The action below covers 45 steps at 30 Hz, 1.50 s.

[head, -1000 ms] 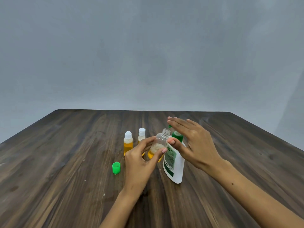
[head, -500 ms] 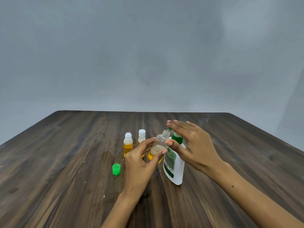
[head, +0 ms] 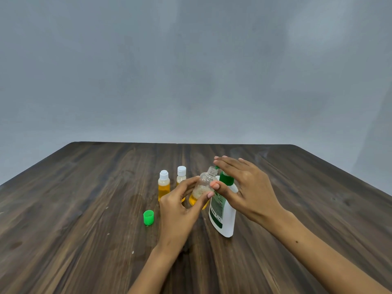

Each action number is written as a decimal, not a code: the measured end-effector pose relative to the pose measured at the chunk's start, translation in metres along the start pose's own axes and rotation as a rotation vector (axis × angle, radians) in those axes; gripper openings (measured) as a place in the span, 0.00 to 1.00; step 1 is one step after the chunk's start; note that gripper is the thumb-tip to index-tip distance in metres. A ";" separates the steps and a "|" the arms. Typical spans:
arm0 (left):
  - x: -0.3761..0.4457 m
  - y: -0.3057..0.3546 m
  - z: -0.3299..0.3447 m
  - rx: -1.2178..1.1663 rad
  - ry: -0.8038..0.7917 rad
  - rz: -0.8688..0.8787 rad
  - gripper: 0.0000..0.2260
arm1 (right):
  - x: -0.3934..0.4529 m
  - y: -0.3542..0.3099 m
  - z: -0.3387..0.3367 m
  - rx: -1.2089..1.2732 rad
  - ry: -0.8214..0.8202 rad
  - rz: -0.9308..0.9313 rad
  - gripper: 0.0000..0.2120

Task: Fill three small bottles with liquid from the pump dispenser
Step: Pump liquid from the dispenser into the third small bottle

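My left hand (head: 180,206) grips an uncapped clear small bottle (head: 203,187), tilted so its neck meets the green spout of the pump dispenser (head: 224,217). Yellow liquid with foam fills its lower part. My right hand (head: 244,187) lies over the dispenser's green pump head with straight fingers, the thumb beside the bottle's neck. The dispenser is white with a green label and stands on the table. Two capped small bottles stand behind: one (head: 164,187) with yellow liquid, another (head: 181,176) partly hidden by my left hand.
A loose green cap (head: 148,217) lies on the dark wooden table (head: 84,209) left of my left hand. A grey wall rises behind the table's far edge.
The hands, bottle and dispenser have barely shifted; my right hand stays on the pump head. No clear rise of the liquid level shows.
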<state>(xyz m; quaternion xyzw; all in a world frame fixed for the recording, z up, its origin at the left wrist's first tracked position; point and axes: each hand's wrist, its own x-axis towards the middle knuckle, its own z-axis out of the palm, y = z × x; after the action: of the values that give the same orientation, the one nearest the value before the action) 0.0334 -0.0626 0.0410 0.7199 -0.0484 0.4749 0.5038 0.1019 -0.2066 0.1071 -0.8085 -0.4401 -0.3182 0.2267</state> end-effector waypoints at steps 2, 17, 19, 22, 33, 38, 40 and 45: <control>0.000 -0.002 0.000 0.015 -0.004 0.001 0.18 | 0.003 0.001 -0.003 0.006 -0.012 -0.004 0.39; -0.001 -0.001 0.000 0.019 -0.014 0.014 0.18 | 0.005 0.000 -0.003 -0.042 -0.013 -0.014 0.39; 0.000 -0.001 0.001 0.009 -0.008 0.007 0.18 | 0.003 0.000 0.001 -0.036 -0.003 -0.003 0.38; -0.001 0.000 0.001 0.006 -0.006 0.001 0.19 | 0.000 0.001 0.002 -0.027 -0.005 -0.001 0.38; 0.000 -0.004 0.001 0.039 -0.001 0.013 0.20 | 0.002 0.003 0.003 0.001 0.029 -0.008 0.37; 0.001 -0.004 0.001 0.042 -0.002 0.017 0.19 | 0.004 0.003 0.002 0.008 0.030 0.000 0.38; 0.001 -0.005 0.001 0.034 0.001 0.017 0.19 | 0.003 0.002 0.003 0.018 0.039 0.008 0.37; 0.000 -0.004 0.001 0.040 0.000 0.019 0.19 | 0.004 0.004 0.001 0.005 0.024 -0.007 0.38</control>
<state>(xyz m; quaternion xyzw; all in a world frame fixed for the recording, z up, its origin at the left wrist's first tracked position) 0.0362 -0.0609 0.0385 0.7293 -0.0461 0.4806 0.4848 0.1071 -0.2057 0.1094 -0.8025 -0.4408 -0.3276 0.2330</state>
